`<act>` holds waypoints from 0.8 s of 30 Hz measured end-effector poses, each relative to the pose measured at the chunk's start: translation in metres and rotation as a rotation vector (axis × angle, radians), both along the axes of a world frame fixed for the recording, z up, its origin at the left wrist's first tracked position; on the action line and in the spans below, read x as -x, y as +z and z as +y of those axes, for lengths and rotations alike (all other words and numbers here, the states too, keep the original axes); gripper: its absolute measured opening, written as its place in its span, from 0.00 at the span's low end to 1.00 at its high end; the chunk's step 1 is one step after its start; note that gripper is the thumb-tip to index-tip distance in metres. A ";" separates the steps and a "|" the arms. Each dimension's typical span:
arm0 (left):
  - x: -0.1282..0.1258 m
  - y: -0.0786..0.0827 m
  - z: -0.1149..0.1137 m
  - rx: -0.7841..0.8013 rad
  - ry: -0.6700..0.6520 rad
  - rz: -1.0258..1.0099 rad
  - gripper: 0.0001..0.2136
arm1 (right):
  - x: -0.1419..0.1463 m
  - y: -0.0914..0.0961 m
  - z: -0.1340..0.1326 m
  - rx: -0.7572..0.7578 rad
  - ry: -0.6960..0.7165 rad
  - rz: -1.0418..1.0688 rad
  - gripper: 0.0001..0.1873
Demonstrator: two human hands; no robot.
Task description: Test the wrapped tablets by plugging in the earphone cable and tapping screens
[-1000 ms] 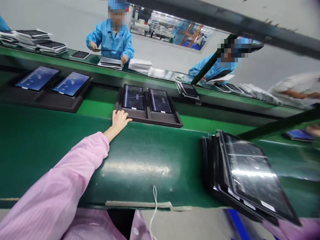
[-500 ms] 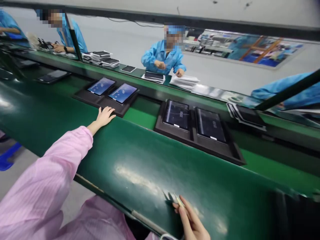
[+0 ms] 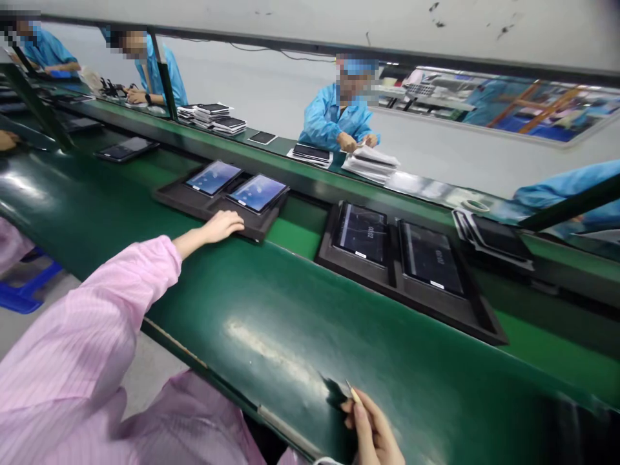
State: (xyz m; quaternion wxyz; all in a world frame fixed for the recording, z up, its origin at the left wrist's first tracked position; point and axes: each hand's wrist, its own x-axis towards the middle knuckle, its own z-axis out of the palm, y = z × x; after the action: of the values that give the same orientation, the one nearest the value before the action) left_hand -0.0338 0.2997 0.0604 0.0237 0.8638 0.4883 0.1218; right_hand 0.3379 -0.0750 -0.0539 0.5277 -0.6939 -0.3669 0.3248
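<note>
My left hand (image 3: 221,225) reaches out in a pink sleeve and rests on the near edge of a black tray (image 3: 190,203) on the green conveyor. That tray carries two lit tablets (image 3: 256,192). The fingers lie flat and hold nothing. My right hand (image 3: 372,429) is at the bottom edge, fingers pinched on a small thin pale stick (image 3: 352,390) whose tip touches the green ledge. A second black tray (image 3: 372,274) with two dark-screened tablets (image 3: 364,231) sits further right on the belt.
The green belt (image 3: 290,232) runs from far left to right, with a rounded green ledge (image 3: 271,323) in front of me. Workers in blue coats (image 3: 334,116) sit across it, with stacks of tablets (image 3: 213,117) and white sheets (image 3: 371,161). More devices (image 3: 489,232) lie at the right.
My left hand left the tray with dark tablets and now rests on the tray with lit tablets. The view swung left. My right hand with the stick came into view.
</note>
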 end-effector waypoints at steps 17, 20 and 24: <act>-0.047 -0.030 -0.362 0.222 -0.411 -0.341 0.03 | 0.056 0.092 0.047 -0.324 0.841 -0.688 0.18; -0.014 -0.013 -0.326 0.177 -0.141 -0.383 0.12 | 0.083 0.093 0.092 -0.448 0.897 -0.968 0.18; 0.025 -0.010 -0.259 0.018 0.346 -0.212 0.14 | 0.103 0.079 0.135 -0.454 0.930 -1.064 0.17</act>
State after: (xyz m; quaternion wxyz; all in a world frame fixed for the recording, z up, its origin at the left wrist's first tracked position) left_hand -0.0586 0.0403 0.0508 0.0616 0.7492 0.6253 0.2098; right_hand 0.2353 0.0602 0.0254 0.2172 -0.4045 -0.8869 0.0510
